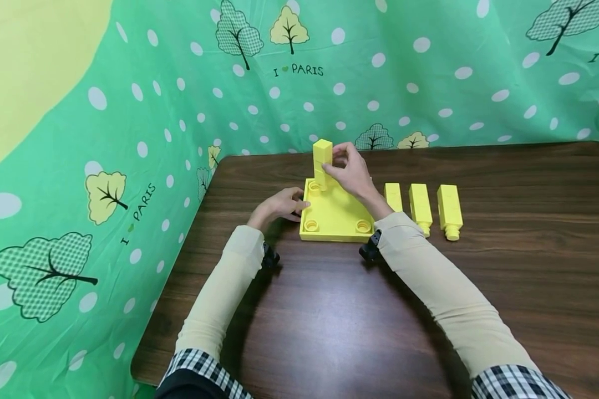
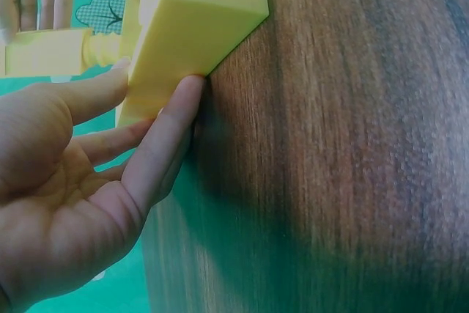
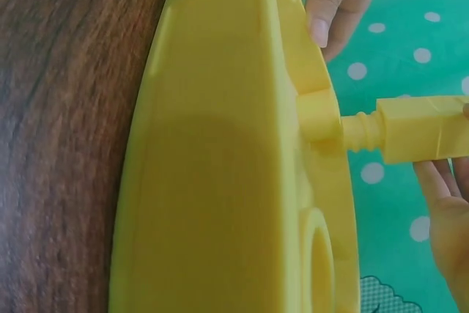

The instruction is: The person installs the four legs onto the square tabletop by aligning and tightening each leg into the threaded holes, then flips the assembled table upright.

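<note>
A square yellow tabletop (image 1: 335,209) lies on the table with its round corner sockets facing up. At its far left corner, my right hand (image 1: 351,173) pinches an upright yellow table leg (image 1: 322,158) between thumb and fingers. The leg's threaded end (image 3: 363,132) points down at the tabletop; how deep it sits in a socket I cannot tell. My left hand (image 1: 283,204) holds the tabletop's left edge. In the left wrist view, that thumb (image 2: 99,97) lies on the rim, and the fingers (image 2: 168,130) press against the side and lower edge.
Three more yellow legs (image 1: 392,197) (image 1: 420,202) (image 1: 448,205) lie in a row right of the tabletop, near the right forearm. The dark wooden table (image 1: 319,310) meets a green dotted curtain (image 1: 279,116) behind and at left.
</note>
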The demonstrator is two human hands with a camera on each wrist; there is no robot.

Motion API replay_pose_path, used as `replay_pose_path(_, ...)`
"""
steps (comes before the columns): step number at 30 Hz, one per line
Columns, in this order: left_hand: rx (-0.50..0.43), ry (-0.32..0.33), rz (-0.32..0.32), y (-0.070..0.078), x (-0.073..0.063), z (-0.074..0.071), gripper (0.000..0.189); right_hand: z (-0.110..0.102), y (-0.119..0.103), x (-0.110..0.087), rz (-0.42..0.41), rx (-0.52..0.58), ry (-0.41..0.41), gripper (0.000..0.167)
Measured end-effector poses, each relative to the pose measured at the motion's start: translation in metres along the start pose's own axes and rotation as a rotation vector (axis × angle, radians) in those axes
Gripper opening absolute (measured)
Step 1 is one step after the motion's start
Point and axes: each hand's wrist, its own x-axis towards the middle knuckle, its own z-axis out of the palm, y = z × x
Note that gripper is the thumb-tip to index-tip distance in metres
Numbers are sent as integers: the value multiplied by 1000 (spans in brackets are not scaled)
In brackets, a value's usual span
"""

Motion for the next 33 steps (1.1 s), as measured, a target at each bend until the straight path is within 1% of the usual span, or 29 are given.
replay_pose_path(6, 2, -2, 3, 1, -2, 0, 52, 8, 24, 12, -8, 25, 29, 42)
replay_pose_path(12, -11, -4, 15, -1, 0, 0, 51, 15, 28, 13, -27, 53, 45, 42)
replay_pose_path(19, -14, -1, 15, -2, 0, -1, 51, 21, 28, 17, -48, 48, 61, 41)
replay_pose_path(23, -19, 4, 12, -4, 1, -1, 50, 24, 31, 18, -44, 28, 36, 41)
replay_pose_path(28, -18, 5, 6, -4, 0, 0, 50, 27, 36, 14, -36, 3, -7, 39)
replay_pose_path(33, -20, 7, 9, -2, 0, 0, 50, 28, 38, 11, -83, -18, -41, 37)
